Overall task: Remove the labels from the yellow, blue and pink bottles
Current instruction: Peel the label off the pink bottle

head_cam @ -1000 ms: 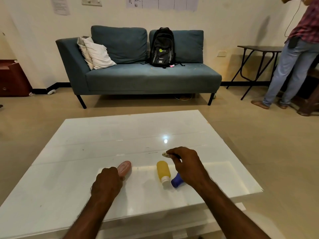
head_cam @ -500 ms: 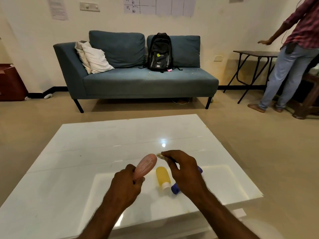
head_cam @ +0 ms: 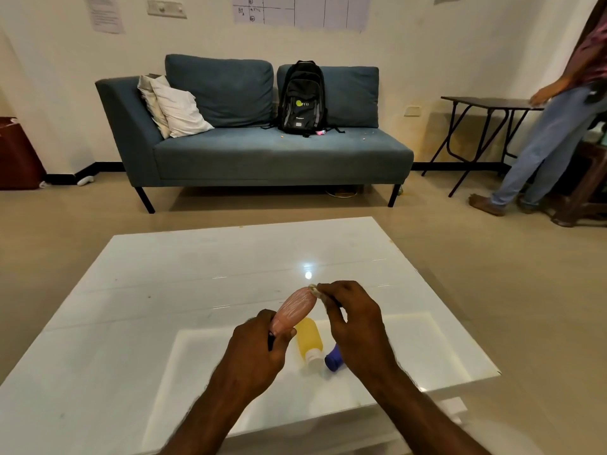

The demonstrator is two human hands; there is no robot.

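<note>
My left hand (head_cam: 254, 351) grips the pink bottle (head_cam: 294, 310) by its lower end and holds it tilted above the white table (head_cam: 184, 277). My right hand (head_cam: 356, 318) pinches a small crumpled label piece (head_cam: 314, 289) right at the pink bottle's upper tip. The yellow bottle (head_cam: 308, 339) lies on the table below the pink one, its white cap toward me. The blue bottle (head_cam: 333, 357) lies beside it, mostly hidden under my right hand.
A blue sofa (head_cam: 262, 152) with a black backpack (head_cam: 302, 98) and pillows stands behind the table. A person (head_cam: 551, 133) stands at the right by a dark folding table (head_cam: 486, 103). A brown cabinet (head_cam: 16, 152) sits at far left.
My left hand has lifted the pink bottle off the table and brought it rightward up to my right hand's fingertips. My right hand still pinches the small label piece.
</note>
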